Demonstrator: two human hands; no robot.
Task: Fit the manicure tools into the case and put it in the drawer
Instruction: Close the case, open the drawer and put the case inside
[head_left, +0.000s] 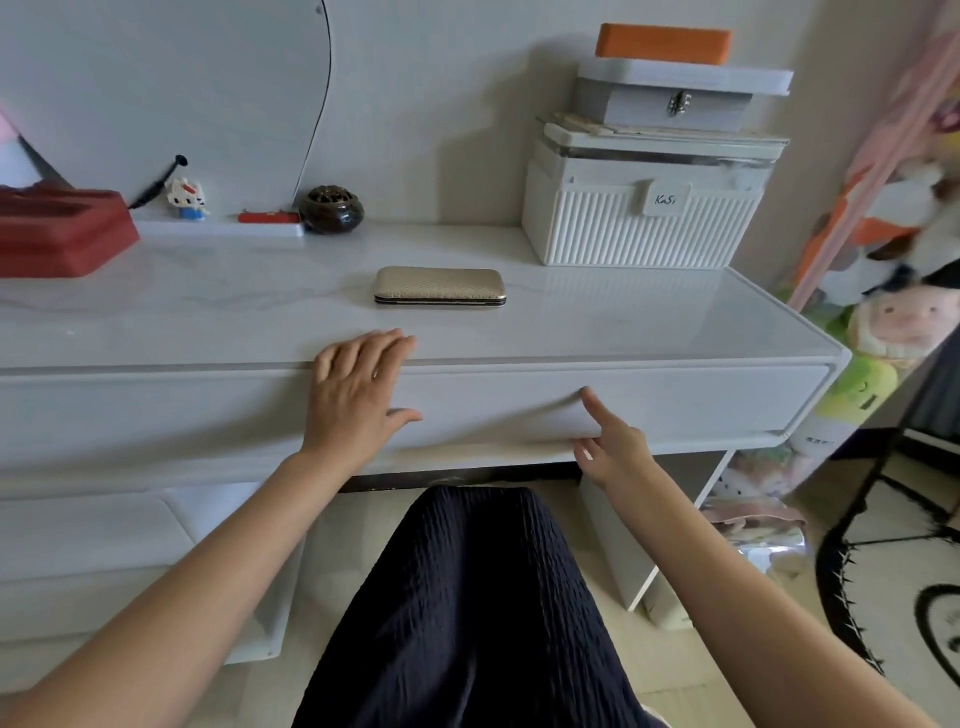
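1. Near the middle of the white bench (597, 317), the gold case (440, 285) is lying flat and shut, apart from both hands; no loose manicure tools are showing, so the fitting step is probably done.
2. The left hand (358, 395) is pressing flat against the drawer (675, 400) front, fingers spread over the bench edge, holding nothing; this is likely bracing the bench while the drawer is worked.
3. The right hand (613, 447) is reaching to the drawer's lower edge, its grip loose and empty, forefinger on the front and thumb underneath, seemingly because no handle is showing.
4. The drawer is sitting shut or nearly so; whether it is cracked open cannot be told.
5. The case is waiting within easy reach, probably so it can be lifted in once the drawer is open.
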